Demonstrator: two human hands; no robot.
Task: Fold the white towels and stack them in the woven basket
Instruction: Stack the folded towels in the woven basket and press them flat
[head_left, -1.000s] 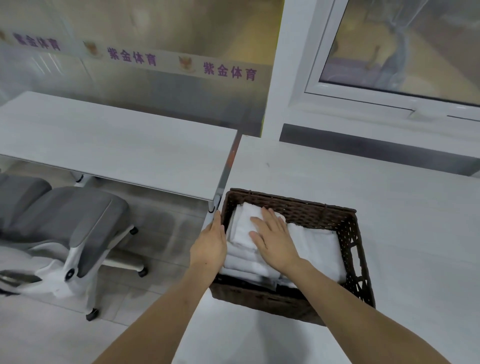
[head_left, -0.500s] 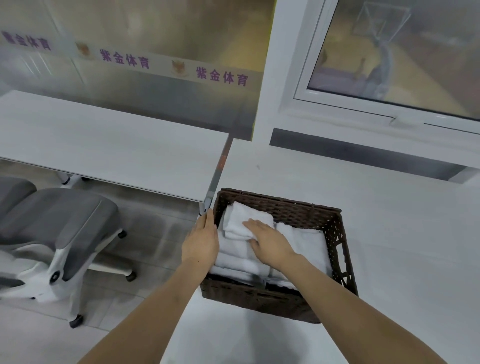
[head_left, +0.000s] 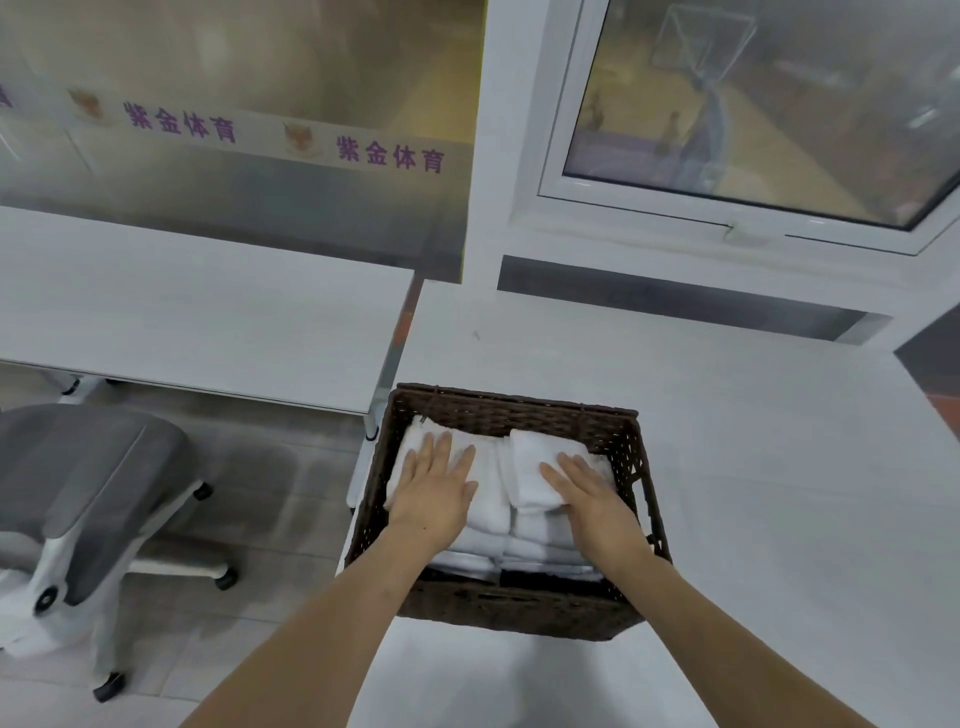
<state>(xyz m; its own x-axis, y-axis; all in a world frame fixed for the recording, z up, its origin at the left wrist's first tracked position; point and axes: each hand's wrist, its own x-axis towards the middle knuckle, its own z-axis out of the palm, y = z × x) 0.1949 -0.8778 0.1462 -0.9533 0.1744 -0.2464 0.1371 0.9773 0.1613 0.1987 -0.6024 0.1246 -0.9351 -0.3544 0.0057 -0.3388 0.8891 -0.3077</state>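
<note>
A dark brown woven basket (head_left: 519, 413) stands at the left edge of the white table (head_left: 727, 441). Inside it lie folded white towels in two piles side by side: the left pile (head_left: 491, 486) and the right pile (head_left: 532, 457). My left hand (head_left: 434, 493) lies flat, fingers spread, on top of the left pile. My right hand (head_left: 592, 499) lies flat on the right pile. Neither hand grips anything. The near parts of the towels are hidden by my forearms.
A second white table (head_left: 197, 317) stands to the left, with a narrow gap between the two. A grey office chair (head_left: 88, 483) on castors sits on the tiled floor at the lower left. A glass partition and a window frame are behind the tables.
My left hand has come off the basket's left rim and now rests on the left pile. My right hand has shifted from the left pile to the right pile.
</note>
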